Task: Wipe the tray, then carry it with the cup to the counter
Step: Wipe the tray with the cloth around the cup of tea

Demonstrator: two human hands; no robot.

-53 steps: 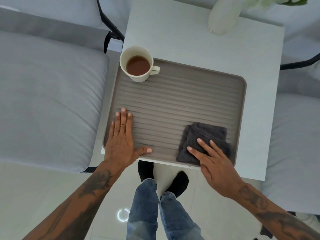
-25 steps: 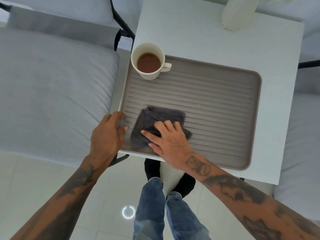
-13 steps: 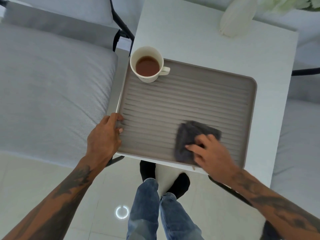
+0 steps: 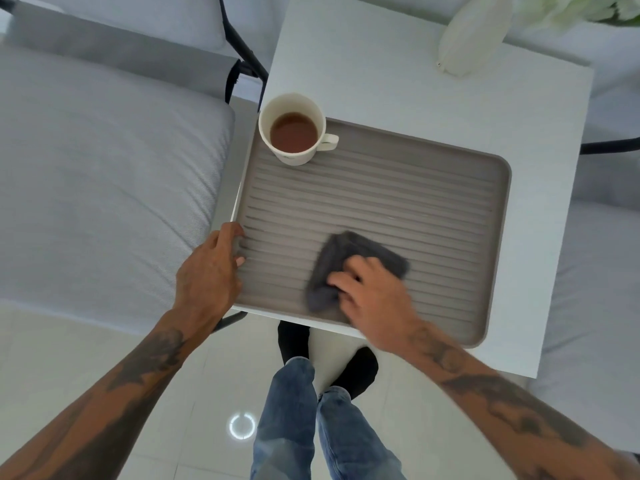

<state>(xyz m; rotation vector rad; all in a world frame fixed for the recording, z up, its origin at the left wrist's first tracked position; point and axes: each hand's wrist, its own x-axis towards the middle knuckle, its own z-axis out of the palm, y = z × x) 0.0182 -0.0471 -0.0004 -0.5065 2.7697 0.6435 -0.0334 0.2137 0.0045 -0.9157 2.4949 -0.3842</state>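
A grey ribbed tray [image 4: 415,188] lies on a small white table [image 4: 398,71]. A white cup [image 4: 294,133] of brown drink stands upright in the tray's far left corner, handle pointing right. My left hand [image 4: 207,275] grips the tray's left rim near the front. My right hand [image 4: 374,296] presses a dark grey cloth [image 4: 349,261] flat onto the tray's near middle; the hand and cloth are blurred by motion.
A white vase [image 4: 471,32] with pale flowers stands at the table's far right. Grey cushioned seats flank the table on the left [image 4: 104,188] and right [image 4: 595,271]. My legs in jeans stand on pale floor tiles below the table's front edge.
My right hand swept the cloth from the tray's near right to its left, back to the right, and now towards the middle. My left hand shifted from flat on the tray to gripping its left rim.
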